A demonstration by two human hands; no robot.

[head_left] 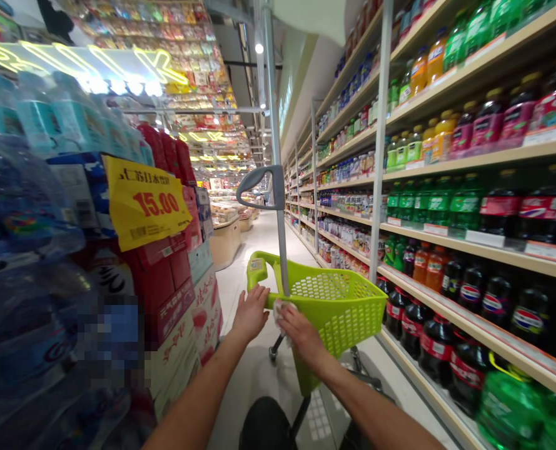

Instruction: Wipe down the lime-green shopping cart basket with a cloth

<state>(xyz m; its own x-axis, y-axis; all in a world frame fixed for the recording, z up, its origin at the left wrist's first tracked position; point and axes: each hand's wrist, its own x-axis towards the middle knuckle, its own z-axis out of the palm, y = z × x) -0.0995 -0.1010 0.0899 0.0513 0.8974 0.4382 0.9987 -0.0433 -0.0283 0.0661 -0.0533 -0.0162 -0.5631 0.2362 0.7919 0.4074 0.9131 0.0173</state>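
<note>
— What lies on your left?
— Well out from my left fingers, packs of bottled water. Closer in, above the fingers and to their left, hangs a yellow price sign, with stacked cartons below it.

— And your left hand?
— My left hand reaches forward, fingers loosely bent, their tips on the green edge just below the raised grip. I can't tell whether they truly clasp it or only rest there.

— What's just right of that?
— A grey pole with a looped handle, rising beyond my fingertips. Nearer, under my right fingers, is a crumpled white tissue.

— How is your right hand set?
— My right hand is nearly closed, fingers bent over the tissue and pressing it to the rim. The green basket of the cart spreads ahead and to the right of those fingers.

— Which step is this?
— Wiping the rim, I'd judge, close by the grip. The next move seems to call for steady pressure along that edge, my left fingers bracing it and staying out of the tissue's path.

— Anything farther right?
— Well apart from both hands, shelves of drink bottles.
</note>
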